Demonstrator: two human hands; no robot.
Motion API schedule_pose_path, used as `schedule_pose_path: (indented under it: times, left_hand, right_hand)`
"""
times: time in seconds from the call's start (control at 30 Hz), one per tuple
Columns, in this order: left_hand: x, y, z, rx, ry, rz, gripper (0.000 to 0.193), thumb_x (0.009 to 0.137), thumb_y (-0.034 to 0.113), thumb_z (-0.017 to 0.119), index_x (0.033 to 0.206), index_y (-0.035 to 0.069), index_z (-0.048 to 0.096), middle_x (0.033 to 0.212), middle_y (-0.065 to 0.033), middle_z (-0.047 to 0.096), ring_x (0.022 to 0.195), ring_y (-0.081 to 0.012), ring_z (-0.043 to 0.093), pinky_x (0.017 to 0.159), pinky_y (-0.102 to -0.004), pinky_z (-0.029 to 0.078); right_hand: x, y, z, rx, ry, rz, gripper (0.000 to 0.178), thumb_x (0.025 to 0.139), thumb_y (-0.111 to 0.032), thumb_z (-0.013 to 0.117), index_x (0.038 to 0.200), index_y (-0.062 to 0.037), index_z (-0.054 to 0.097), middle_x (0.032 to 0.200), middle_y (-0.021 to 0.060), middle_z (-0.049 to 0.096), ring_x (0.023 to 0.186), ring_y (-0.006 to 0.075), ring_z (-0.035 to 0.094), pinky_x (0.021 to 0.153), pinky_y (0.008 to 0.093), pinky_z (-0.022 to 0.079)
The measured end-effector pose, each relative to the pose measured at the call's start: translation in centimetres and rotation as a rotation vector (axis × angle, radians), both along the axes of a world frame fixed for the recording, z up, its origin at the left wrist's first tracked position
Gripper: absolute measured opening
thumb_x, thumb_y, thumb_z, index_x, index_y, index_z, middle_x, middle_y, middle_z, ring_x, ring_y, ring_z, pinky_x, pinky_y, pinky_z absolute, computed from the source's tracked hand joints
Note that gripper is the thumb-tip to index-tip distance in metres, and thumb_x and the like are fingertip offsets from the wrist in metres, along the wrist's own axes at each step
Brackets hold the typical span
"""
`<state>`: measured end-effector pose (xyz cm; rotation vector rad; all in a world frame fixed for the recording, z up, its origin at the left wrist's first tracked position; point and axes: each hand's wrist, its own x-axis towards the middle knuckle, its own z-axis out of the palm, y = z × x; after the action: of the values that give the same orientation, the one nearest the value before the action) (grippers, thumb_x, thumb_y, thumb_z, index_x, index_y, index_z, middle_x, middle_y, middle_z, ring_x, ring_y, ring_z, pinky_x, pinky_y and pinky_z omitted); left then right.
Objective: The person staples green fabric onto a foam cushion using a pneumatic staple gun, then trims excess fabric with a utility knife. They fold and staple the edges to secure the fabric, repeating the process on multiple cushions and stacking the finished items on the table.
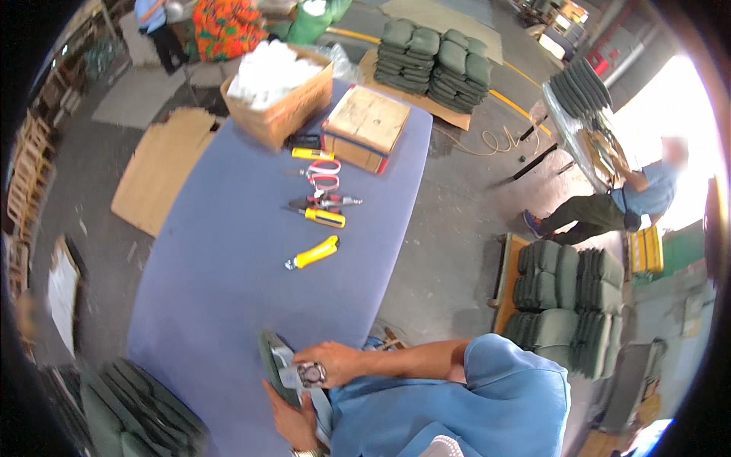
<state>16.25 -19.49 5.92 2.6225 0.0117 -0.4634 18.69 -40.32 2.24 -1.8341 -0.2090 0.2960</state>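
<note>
Close to my body at the table's near edge, my left hand [293, 419] grips a dark green padded piece [268, 352] with a grey inner side, thumb on one face and fingers round the edge. Above it, my right hand [339, 362] is closed on a small silver-grey tool with a round end [311, 374], held against the piece; its exact kind is unclear. Farther up the blue-grey table [221, 289] lie a yellow-handled tool with a metal tip [314, 253], a yellow screwdriver [325, 218], pliers [327, 200] and red-handled scissors [324, 175].
A carton of white material [266, 126] and a wooden-topped box [365, 122] stand at the table's far end. Stacked green cushions [544, 282] are at right, far back and lower left [129, 411]. A co-worker [640, 194] stands at right by another table.
</note>
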Motion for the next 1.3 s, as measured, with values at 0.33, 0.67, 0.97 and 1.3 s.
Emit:
schedule_pose_path:
  times: [0.33, 0.67, 0.97, 1.3]
  left_hand:
    - [1.3, 0.7, 1.5, 0.447, -0.015, -0.117, 0.061, 0.095, 0.046, 0.065, 0.139, 0.003, 0.061, 0.117, -0.0282, 0.071, 0.099, -0.0475, 0.07, 0.083, -0.054, 0.057]
    - [7.1, 4.2, -0.1, -0.595, 0.241, 0.037, 0.069, 0.104, 0.041, 0.058, 0.157, 0.0, 0.038, 0.151, -0.0193, 0.054, 0.131, -0.0334, 0.058, 0.109, -0.0425, 0.046]
    - [7.9, -0.3, -8.7, -1.115, 0.433, 0.286, 0.073, 0.11, 0.055, 0.036, 0.164, 0.009, 0.026, 0.167, -0.0112, 0.032, 0.151, -0.0269, 0.033, 0.123, -0.0391, 0.028]
    - [5.7, -0.6, -4.9, -0.678, -0.041, -0.086, 0.067, 0.106, 0.029, 0.05, 0.161, -0.002, 0.026, 0.166, -0.0264, 0.027, 0.156, -0.0403, 0.023, 0.127, -0.0445, 0.017]
  right_hand:
    - [2.2, 0.0, 3.8, 0.043, -0.105, 0.02, 0.056, 0.079, -0.024, 0.08, 0.129, -0.0143, 0.057, 0.105, 0.0165, 0.074, 0.098, 0.0417, 0.071, 0.081, 0.0501, 0.056]
    - [4.0, -4.2, -0.1, -0.041, -0.069, 0.072, 0.054, 0.085, -0.024, 0.079, 0.134, -0.0171, 0.057, 0.114, 0.0112, 0.074, 0.101, 0.0355, 0.072, 0.091, 0.0443, 0.059]
    - [3.5, -5.2, -1.0, -0.042, -0.085, 0.032, 0.053, 0.084, -0.026, 0.079, 0.132, -0.0155, 0.058, 0.112, 0.011, 0.075, 0.1, 0.0352, 0.073, 0.088, 0.0439, 0.06]
    - [3.6, -5.1, -1.3, 0.122, -0.176, 0.057, 0.063, 0.077, -0.009, 0.079, 0.137, -0.0081, 0.059, 0.124, 0.0157, 0.07, 0.114, 0.0308, 0.07, 0.099, 0.0359, 0.056]
